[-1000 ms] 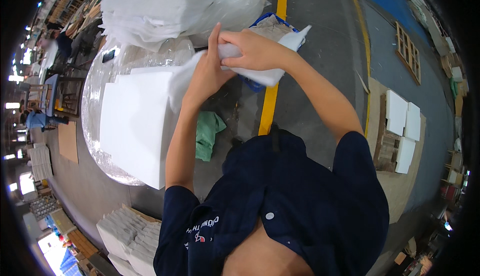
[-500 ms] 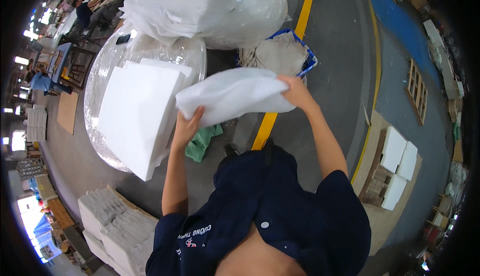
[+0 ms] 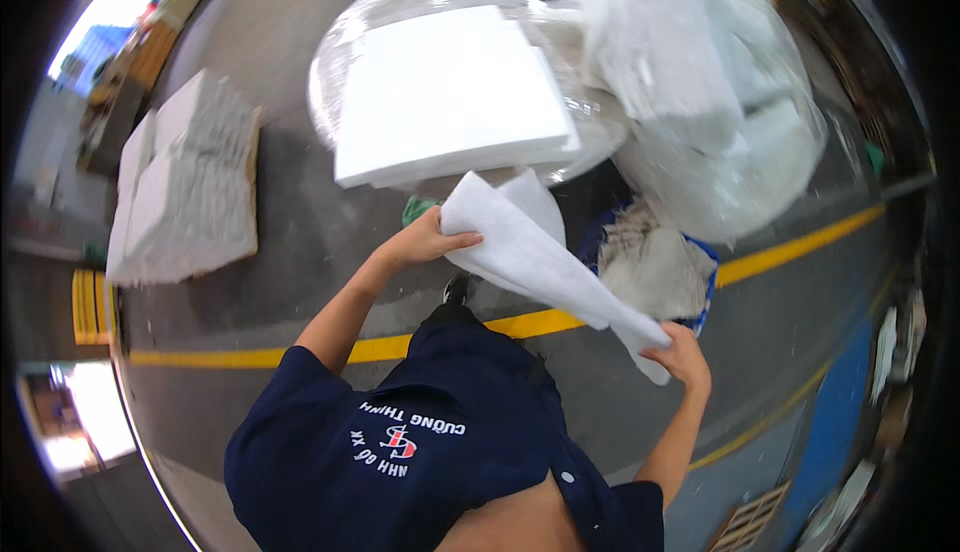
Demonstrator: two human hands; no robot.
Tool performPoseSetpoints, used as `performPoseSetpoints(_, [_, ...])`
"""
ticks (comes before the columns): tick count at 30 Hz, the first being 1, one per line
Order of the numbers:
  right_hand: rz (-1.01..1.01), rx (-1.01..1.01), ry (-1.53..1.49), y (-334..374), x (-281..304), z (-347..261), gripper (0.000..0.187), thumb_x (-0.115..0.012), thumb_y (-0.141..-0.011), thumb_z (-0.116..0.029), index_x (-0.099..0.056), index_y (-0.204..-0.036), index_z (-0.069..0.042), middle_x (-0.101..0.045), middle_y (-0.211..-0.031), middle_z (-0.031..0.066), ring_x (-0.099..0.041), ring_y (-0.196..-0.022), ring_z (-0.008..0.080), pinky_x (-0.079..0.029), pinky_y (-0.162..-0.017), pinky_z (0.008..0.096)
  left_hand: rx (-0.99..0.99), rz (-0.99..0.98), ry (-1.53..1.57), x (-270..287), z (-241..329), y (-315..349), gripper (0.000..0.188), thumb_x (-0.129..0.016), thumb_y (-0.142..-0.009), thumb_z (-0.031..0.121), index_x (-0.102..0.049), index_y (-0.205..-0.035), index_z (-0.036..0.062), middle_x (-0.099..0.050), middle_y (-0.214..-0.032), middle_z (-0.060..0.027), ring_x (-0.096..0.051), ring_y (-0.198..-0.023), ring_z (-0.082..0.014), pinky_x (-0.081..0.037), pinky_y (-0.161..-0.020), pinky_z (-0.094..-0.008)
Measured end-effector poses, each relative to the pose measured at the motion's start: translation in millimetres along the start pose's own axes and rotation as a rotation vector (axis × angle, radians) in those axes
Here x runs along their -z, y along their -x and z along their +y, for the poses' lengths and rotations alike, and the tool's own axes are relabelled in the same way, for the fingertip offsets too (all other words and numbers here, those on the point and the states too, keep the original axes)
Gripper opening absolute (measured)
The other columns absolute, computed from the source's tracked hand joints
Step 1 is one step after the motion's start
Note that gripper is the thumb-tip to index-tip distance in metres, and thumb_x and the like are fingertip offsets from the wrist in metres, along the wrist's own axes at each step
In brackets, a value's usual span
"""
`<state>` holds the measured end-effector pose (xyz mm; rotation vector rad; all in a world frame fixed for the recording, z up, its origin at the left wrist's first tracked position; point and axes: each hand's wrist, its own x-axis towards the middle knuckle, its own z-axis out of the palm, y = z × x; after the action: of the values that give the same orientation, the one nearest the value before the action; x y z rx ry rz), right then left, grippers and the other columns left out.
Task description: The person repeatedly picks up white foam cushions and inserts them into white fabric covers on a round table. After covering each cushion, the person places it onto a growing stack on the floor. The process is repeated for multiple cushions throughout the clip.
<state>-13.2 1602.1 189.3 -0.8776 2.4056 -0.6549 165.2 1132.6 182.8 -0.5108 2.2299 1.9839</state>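
Head view: white padding [image 3: 535, 250] spans the gap

From where I stand, left hand [image 3: 422, 239] and right hand [image 3: 684, 358] pinch its opposite ends, near beige cloths [image 3: 650, 264]. A loose right-hand pinch could let the narrow end fall.

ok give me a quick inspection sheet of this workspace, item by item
surface: grey floor with a yellow line across it
job's things: white sheet, held slantwise between both hands
clutter: green cloth on the floor, partly hidden; blue basket with greyish cloth inside
hands: left hand grips one end of the sheet; right hand grips near the other end
cables: nothing seen
surroundings: white slabs on a round, plastic-wrapped pile; white heap beside it; pale stacks at picture left; wooden frame at lower right
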Motion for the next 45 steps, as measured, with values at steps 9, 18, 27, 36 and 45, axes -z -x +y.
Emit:
performPoseSetpoints(9, [1.094,0.373,0.379,-71.1,154.3,-101.1,0.024,-0.058,-0.092,-0.01,-0.063,-0.114,-0.001,-0.051,-0.111,0.011,-0.049,-0.099,0.0249,-0.04,-0.091,0.0371,-0.046,0.35,-0.193,55.5,106.6,80.4,0.064,-0.075,-0.087,0.04,-0.055,-0.133,0.0014,-0.066,-0.12,-0.0165,-0.061,-0.113,-0.0274,-0.048,-0.097,-0.0375])
performPoseSetpoints(18, [0.611,0.415,-1.014,-364.2,192.1,-273.1,0.05,-0.037,-0.091,0.002,-0.048,-0.139,-0.005,-0.056,-0.121,0.0139,-0.064,-0.096,0.0259,-0.059,-0.08,0.0416,0.05,0.28,0.214,262.4,105.1,-69.4,0.063,-0.033,-0.103,0.057,-0.056,-0.115,-0.0004,-0.064,-0.083,-0.0107,-0.061,-0.06,-0.0199,-0.053,-0.055,-0.0337])
performPoseSetpoints(27, [0.839,0.687,-0.565,-584.3,209.4,-465.1,0.033,-0.058,-0.097,-0.028,-0.059,-0.125,-0.009,-0.068,-0.111,0.0081,-0.069,-0.091,0.0223,-0.055,-0.069,0.038,-0.756,0.293,0.501,537.1,197.8,-149.1,0.085,-0.044,-0.093,0.068,-0.019,-0.156,0.0171,-0.039,-0.148,-0.0167,-0.035,-0.139,-0.0383,-0.036,-0.108,-0.0608])
performPoseSetpoints(36, [0.933,0.853,-0.214,-561.6,149.0,-367.8,0.038,-0.063,-0.086,0.005,-0.067,-0.121,-0.008,-0.065,-0.106,0.0075,-0.064,-0.094,0.015,-0.052,-0.085,0.0261,-0.661,0.52,0.337,476.4,101.9,-125.3,0.045,-0.044,-0.105,0.03,-0.044,-0.138,-0.0014,-0.06,-0.129,-0.0152,-0.061,-0.117,-0.0269,-0.048,-0.105,-0.041])
performPoseSetpoints(45, [0.739,0.518,0.002,-439.6,-34.0,-194.0,0.053,-0.056,-0.066,0.012,-0.068,-0.114,-0.004,-0.05,-0.127,0.019,-0.049,-0.123,0.0368,-0.04,-0.103,0.0396,0.047,0.641,0.622,331.2,-59.8,-42.3,0.037,-0.061,-0.09,0.011,-0.065,-0.124,-0.0017,-0.068,-0.114,-0.0128,-0.066,-0.094,-0.0199,-0.056,-0.083,-0.0344])
